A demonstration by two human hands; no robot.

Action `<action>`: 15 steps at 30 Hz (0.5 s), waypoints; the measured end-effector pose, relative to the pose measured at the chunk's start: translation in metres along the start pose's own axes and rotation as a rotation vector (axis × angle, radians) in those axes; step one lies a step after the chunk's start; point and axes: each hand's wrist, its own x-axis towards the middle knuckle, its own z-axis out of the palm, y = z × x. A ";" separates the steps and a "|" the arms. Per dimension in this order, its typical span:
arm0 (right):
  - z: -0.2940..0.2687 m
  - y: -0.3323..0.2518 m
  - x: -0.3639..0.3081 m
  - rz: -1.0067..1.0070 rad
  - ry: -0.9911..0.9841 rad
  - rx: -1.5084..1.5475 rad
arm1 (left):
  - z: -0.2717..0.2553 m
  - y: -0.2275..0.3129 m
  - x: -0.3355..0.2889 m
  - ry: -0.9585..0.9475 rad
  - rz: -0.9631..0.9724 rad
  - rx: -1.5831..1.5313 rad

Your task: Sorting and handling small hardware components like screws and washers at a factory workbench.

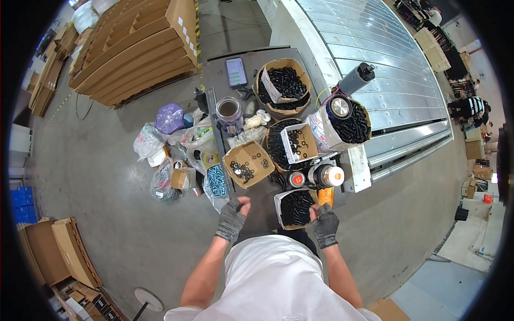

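Both my hands wear grey fingerless gloves. My left hand [232,219] is closed above the table's near left edge, thumb against the curled fingers; what it holds, if anything, is too small to make out. My right hand [324,227] is closed in a pinch at the right side of a small open box [278,205]. Whatever sits between its fingertips cannot be made out. Black screw-like parts [296,208] fill that box. Beyond my left hand lies a shallow cardboard box [260,177] with small dark rings [242,172] in it.
Farther back on the table [257,206] stand larger cartons of black parts [282,83], a phone [235,72], an open jar [229,109] and a thermos [326,175]. A grey cylindrical tool [357,78] rises at the right. Plastic bags [160,176] crowd the left side.
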 end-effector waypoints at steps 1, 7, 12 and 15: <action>-0.004 -0.006 -0.002 -0.004 0.001 0.008 | -0.003 0.004 0.016 0.006 0.002 0.006; -0.020 -0.036 -0.012 -0.086 -0.066 0.301 | -0.004 0.038 0.110 -0.078 0.391 0.651; -0.021 -0.042 -0.025 -0.127 -0.124 0.324 | 0.012 0.028 0.153 -0.266 0.293 0.962; -0.013 -0.049 -0.019 -0.149 -0.121 0.392 | 0.016 0.027 0.152 -0.233 0.415 1.035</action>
